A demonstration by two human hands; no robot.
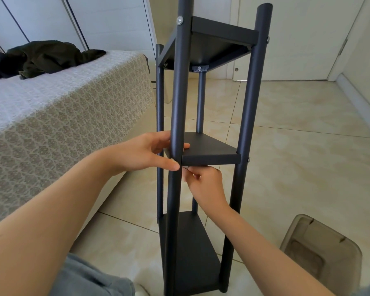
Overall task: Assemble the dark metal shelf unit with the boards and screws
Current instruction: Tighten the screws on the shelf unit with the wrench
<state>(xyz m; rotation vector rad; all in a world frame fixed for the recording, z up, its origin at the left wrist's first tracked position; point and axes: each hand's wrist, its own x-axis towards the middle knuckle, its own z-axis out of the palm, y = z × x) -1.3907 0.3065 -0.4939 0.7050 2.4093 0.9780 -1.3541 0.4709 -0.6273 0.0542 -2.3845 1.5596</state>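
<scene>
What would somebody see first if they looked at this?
A tall dark metal shelf unit stands in the middle of the tiled floor. The left hand grips its front post at the middle board, and the right hand pinches a small pale piece just under that board. A patterned bed with dark clothes lies on the left.

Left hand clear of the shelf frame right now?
No, the left hand grips the front post at the level of the middle board, fingers behind it and thumb in front.
</scene>
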